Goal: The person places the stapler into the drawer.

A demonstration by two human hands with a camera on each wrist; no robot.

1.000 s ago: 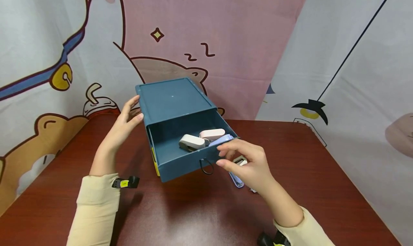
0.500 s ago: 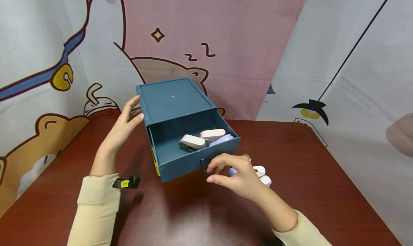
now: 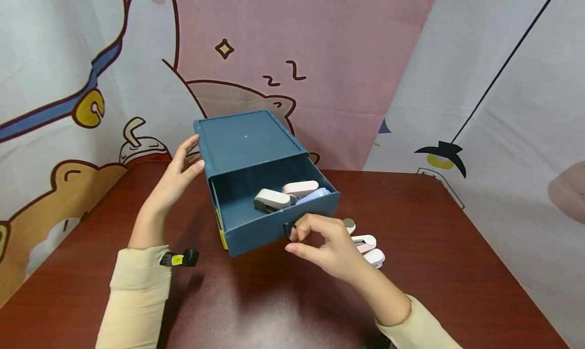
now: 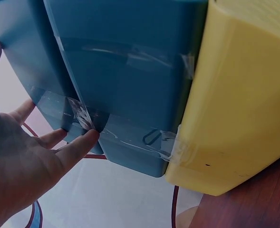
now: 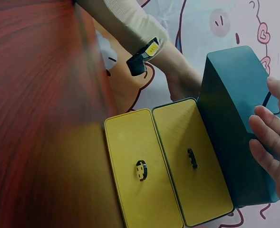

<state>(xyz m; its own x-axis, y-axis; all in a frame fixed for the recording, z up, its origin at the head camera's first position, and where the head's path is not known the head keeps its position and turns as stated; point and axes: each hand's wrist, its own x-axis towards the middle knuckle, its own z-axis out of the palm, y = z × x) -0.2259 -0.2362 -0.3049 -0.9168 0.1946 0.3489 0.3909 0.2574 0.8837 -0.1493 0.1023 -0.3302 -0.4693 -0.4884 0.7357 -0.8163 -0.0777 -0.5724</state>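
Observation:
A stacked drawer box (image 3: 251,140) has its blue top drawer (image 3: 258,234) pulled out. Inside lie a grey-and-white stapler (image 3: 272,200), a pink one and a light-blue one. My right hand (image 3: 335,247) pinches the black loop handle (image 3: 288,229) on the drawer's front between thumb and fingers. In the right wrist view, the loop passes between the thumb and fingertips. My left hand (image 3: 175,179) rests against the box's left side, its fingers extended. The left wrist view shows those fingers (image 4: 85,142) touching the blue wall near strips of clear tape.
Below the blue drawer sit two yellow drawer fronts (image 5: 135,142) with black handles. Several small staplers (image 3: 375,257) lie on the brown table (image 3: 439,267) beyond my right hand, partly hidden by it. A cartoon-printed cloth (image 3: 343,74) hangs behind.
My right hand has moved down and left from the drawer's right front rim to its loop handle, uncovering more of the table staplers. The left hand keeps its place on the box.

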